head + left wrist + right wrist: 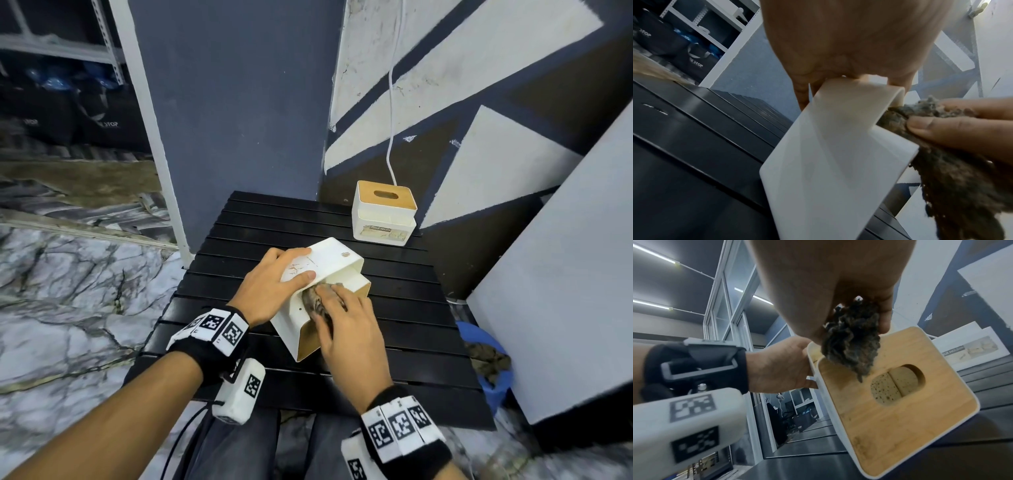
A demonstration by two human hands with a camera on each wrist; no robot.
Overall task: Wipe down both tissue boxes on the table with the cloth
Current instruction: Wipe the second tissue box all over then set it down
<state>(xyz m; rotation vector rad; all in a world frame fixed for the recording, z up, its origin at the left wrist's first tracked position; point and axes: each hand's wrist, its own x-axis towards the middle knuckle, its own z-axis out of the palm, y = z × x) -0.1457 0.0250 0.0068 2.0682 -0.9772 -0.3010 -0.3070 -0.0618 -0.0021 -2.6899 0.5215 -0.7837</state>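
A white tissue box (329, 263) with a wooden lid (898, 410) is tipped on its side over the black slatted table (394, 298). My left hand (274, 284) grips its upper wall, thumb across the top face. My right hand (346, 325) holds a dark, dirty cloth (317, 303) bunched against the box's side; the same cloth (953, 165) (851, 340) hangs from the fingers in both wrist views. A second white tissue box (383, 212) with a wooden lid stands upright at the table's far right corner, untouched.
A white cable (392, 102) hangs down the painted wall behind the far box. A blue bucket (489, 363) with a rag sits on the floor right of the table, beside a white panel (565, 274). Marble floor lies to the left.
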